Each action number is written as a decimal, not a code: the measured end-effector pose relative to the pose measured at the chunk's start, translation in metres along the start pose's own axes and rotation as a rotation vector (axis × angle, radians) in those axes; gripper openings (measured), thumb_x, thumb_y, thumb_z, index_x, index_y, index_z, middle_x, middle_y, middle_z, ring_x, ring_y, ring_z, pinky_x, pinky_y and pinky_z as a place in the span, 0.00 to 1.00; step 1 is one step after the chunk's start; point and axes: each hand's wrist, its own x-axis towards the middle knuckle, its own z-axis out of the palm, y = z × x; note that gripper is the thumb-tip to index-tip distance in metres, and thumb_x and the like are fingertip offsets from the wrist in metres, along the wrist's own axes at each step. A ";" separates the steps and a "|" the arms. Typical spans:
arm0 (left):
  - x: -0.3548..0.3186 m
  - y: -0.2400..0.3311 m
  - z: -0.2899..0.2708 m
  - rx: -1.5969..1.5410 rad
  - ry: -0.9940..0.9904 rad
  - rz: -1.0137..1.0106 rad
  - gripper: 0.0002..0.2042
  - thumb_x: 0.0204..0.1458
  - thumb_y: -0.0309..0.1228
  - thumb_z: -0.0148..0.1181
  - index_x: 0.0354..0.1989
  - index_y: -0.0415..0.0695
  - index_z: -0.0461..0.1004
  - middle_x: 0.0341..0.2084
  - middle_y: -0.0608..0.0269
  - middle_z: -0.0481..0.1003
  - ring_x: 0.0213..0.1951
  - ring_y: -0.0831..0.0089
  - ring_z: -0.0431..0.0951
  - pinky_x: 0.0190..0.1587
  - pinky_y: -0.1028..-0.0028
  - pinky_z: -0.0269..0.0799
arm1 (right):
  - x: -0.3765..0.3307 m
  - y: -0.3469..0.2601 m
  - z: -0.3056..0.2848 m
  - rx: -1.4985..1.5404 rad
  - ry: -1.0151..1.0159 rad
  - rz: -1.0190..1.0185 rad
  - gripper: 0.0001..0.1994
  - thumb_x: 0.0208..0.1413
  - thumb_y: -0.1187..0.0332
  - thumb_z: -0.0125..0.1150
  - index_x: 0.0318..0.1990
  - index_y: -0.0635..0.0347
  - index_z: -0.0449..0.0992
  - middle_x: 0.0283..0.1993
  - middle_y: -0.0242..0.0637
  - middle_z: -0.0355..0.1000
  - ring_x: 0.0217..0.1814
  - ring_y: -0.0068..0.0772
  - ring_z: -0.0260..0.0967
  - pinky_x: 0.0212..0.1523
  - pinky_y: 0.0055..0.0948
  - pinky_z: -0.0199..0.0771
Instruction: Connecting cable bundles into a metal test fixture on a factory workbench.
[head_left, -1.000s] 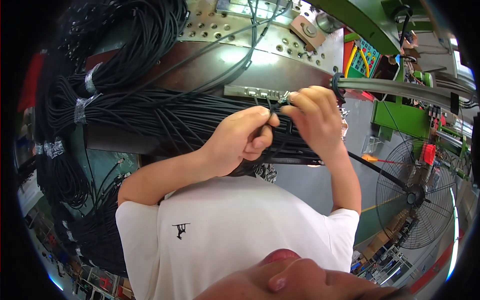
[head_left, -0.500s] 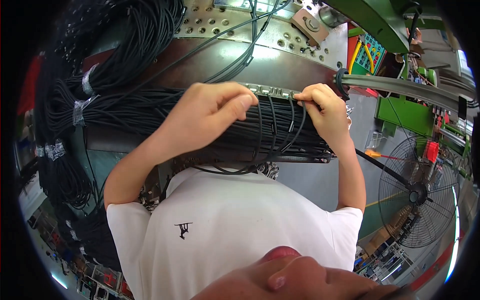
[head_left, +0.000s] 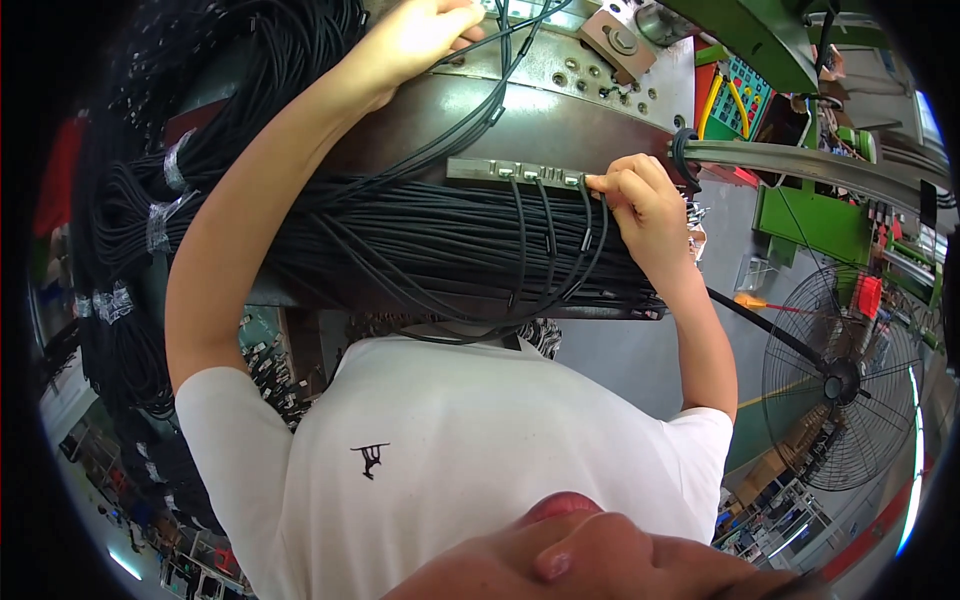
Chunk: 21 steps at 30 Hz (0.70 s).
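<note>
My right hand (head_left: pixel 645 210) pinches the end of a black cable (head_left: pixel 603 235) at the right end of a narrow metal bar (head_left: pixel 480 170). Several cable ends with metal plugs sit in slots along this bar, their cables curving down toward me. High up, my left hand (head_left: pixel 425 38) reaches over the machine bed with its fingers curled beside hanging black cables (head_left: pixel 497 100). What those fingers hold, if anything, I cannot make out. A thick layer of black cables (head_left: pixel 420 235) lies just in front of the bar.
Taped cable bundles (head_left: pixel 165 225) hang at the left. A perforated metal plate (head_left: pixel 570 75) with a bolted block (head_left: pixel 620 45) lies at the back. Yellow-handled pliers (head_left: pixel 712 105) and a green keypad panel are at the far right. A black fan (head_left: pixel 840 385) stands right of me.
My left hand has moved from the metal bar up and away to the hanging cables at the back, uncovering the bar's left part. My right hand stays at the bar's right end.
</note>
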 end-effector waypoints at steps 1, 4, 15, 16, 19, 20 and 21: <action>0.003 0.000 0.010 -0.238 -0.048 0.030 0.13 0.59 0.37 0.49 0.40 0.39 0.74 0.35 0.59 0.76 0.35 0.69 0.74 0.41 0.70 0.70 | -0.001 0.002 0.001 0.004 0.001 0.000 0.09 0.39 0.84 0.62 0.29 0.63 0.74 0.29 0.35 0.67 0.32 0.36 0.64 0.32 0.30 0.65; 0.012 0.000 0.039 -0.607 -0.195 0.047 0.15 0.61 0.37 0.45 0.43 0.37 0.71 0.37 0.58 0.75 0.37 0.68 0.75 0.43 0.72 0.71 | -0.002 0.002 -0.002 -0.004 -0.024 -0.001 0.09 0.39 0.83 0.61 0.30 0.62 0.74 0.30 0.34 0.67 0.32 0.36 0.65 0.33 0.31 0.66; 0.003 -0.010 0.051 -0.689 -0.293 0.006 0.19 0.65 0.39 0.38 0.47 0.35 0.69 0.28 0.66 0.70 0.29 0.79 0.69 0.34 0.79 0.70 | 0.009 0.010 -0.005 -0.091 -0.050 -0.225 0.13 0.38 0.85 0.58 0.34 0.64 0.72 0.35 0.39 0.72 0.36 0.41 0.71 0.36 0.32 0.73; 0.004 -0.011 0.051 -0.685 -0.292 0.028 0.19 0.65 0.39 0.38 0.47 0.35 0.69 0.28 0.66 0.70 0.29 0.79 0.69 0.34 0.79 0.70 | 0.011 0.011 -0.005 -0.063 -0.039 -0.218 0.13 0.39 0.86 0.58 0.35 0.64 0.72 0.35 0.39 0.72 0.36 0.41 0.71 0.36 0.32 0.72; 0.002 -0.012 0.054 -0.689 -0.266 0.021 0.19 0.65 0.39 0.38 0.47 0.36 0.69 0.29 0.65 0.71 0.30 0.79 0.69 0.35 0.79 0.69 | 0.013 0.012 -0.009 -0.106 -0.076 -0.225 0.10 0.42 0.81 0.59 0.33 0.60 0.70 0.33 0.34 0.72 0.34 0.36 0.71 0.32 0.29 0.73; 0.002 -0.011 0.054 -0.688 -0.262 0.022 0.19 0.65 0.39 0.38 0.47 0.36 0.69 0.30 0.65 0.71 0.30 0.79 0.70 0.35 0.79 0.70 | 0.013 0.013 -0.011 -0.145 -0.108 -0.234 0.10 0.42 0.80 0.60 0.33 0.60 0.70 0.33 0.33 0.72 0.34 0.35 0.71 0.32 0.29 0.73; 0.000 -0.011 0.054 -0.682 -0.261 0.030 0.19 0.65 0.39 0.38 0.47 0.36 0.69 0.30 0.65 0.72 0.30 0.78 0.70 0.35 0.79 0.70 | 0.013 0.011 -0.014 -0.159 -0.145 -0.233 0.10 0.42 0.80 0.60 0.33 0.59 0.70 0.33 0.33 0.72 0.34 0.34 0.71 0.31 0.28 0.73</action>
